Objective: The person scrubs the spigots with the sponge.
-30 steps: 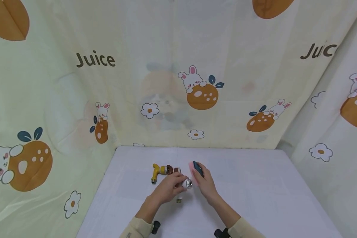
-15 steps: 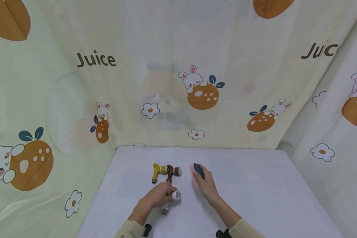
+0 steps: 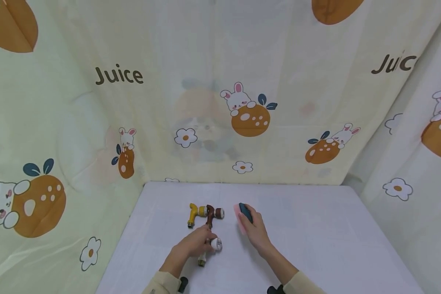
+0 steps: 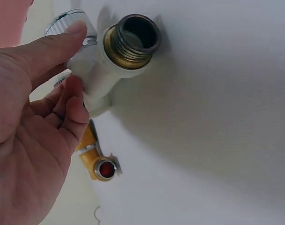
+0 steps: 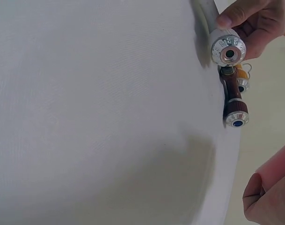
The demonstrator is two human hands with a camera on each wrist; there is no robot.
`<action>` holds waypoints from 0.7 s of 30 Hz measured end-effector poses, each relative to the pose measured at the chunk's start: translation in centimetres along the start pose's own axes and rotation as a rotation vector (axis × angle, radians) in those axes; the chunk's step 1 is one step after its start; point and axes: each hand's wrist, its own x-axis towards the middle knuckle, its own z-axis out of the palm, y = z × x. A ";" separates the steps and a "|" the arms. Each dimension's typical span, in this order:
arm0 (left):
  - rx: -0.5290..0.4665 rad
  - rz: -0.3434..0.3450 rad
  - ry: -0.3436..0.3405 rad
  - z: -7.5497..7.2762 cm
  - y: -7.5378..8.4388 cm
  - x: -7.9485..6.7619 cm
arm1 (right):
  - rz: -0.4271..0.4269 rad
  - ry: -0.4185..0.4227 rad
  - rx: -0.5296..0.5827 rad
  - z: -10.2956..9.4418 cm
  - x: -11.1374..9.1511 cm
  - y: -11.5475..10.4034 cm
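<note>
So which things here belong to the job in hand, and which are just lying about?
Likely in the job:
white fitting, in the left hand
blue and pink pad, in the right hand

Apparently just lying on the table:
brown fitting
yellow fitting

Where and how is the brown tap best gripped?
I would grip the brown tap by its ribbed collar, from the right: that end projects freely, while the yellow tap crowds its left, and the left hand, holding the white tap, is at its near end.
</note>
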 end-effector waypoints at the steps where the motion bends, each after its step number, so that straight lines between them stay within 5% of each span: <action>1: 0.007 -0.011 -0.008 0.0 0.0 0.1 | -0.003 0.000 0.001 0.0 0.0 0.0; 13: 0.105 -0.120 0.010 -1.0 0.9 1.0 | -0.002 -0.008 0.014 0.0 0.2 0.0; 21: 0.146 -0.176 0.276 -2.2 1.5 2.6 | -0.003 -0.006 0.006 0.1 0.3 0.2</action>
